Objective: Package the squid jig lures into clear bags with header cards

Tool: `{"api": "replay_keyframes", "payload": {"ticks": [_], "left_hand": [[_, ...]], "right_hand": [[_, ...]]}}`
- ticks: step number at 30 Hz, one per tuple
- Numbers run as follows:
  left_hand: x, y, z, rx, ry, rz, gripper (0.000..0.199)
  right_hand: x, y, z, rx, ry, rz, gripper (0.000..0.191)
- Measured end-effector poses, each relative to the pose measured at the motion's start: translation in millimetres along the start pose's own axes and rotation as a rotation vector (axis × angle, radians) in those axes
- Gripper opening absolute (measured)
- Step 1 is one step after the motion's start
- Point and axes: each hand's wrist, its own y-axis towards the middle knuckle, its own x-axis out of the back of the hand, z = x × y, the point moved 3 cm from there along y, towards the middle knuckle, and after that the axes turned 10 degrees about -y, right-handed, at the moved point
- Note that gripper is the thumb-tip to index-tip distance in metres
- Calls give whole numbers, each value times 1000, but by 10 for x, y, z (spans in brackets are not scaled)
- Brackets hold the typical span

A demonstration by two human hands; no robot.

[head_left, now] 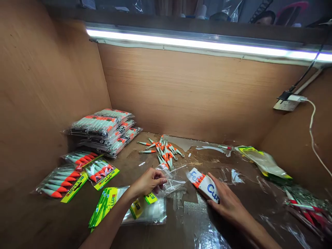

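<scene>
My left hand [149, 182] is closed on a clear plastic bag [174, 184], whose open end points toward my right hand. The bag's yellow-green header [150, 197] shows below my fingers. My right hand [226, 196] grips a white folded holder [210, 188] with blue handwriting on it. Orange tips of fishing lures [199, 180] stick out of the holder, facing the bag. Under my left forearm lies a stack of flat bags [158, 212] with green and yellow headers [105, 204]. A loose pile of white-and-orange lures [164, 150] lies beyond my hands.
Filled lure packs [63, 180] lie at the left, before a stack of wrapped lure bundles [103, 128]. More header bags [261, 160] and red-and-white lures in plastic [308, 209] are at the right. Wood panels enclose the table; a white cable [312, 138] hangs at the right.
</scene>
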Motion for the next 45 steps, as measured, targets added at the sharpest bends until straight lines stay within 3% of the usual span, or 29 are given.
{"api": "replay_keyframes", "payload": {"ticks": [6,12,16,20,23,26,28,37,41,45], "left_hand": [[-74,-17,53,102,24,59,50],[-91,14,55,169,122,215,50],[-177,77,-161,-85,526,197,43],[-431,29,-344,-317,861,-23,54],[-696,-130,-308,-321,882,-42,52],[-903,-341,-181,-284,863,19,70],[-967,-443,-100,-267,902,-8,75],[-1094,-454,-34,-274,1008,-167,46],[-1138,-489,-42,-320,954,-150,19],[-1189,-513,-26,-358,900,-171,11]], "right_hand": [[124,-56,33,175,267,-57,85],[166,-109,150,290,312,1,89],[237,-149,223,309,335,86,87],[221,-207,264,324,328,175,93],[186,-239,249,320,296,184,95],[188,-254,207,303,303,184,96],[207,-256,168,286,327,189,96],[214,-262,136,235,560,194,101],[206,-268,166,230,572,194,100],[205,-279,206,221,549,184,99]]}}
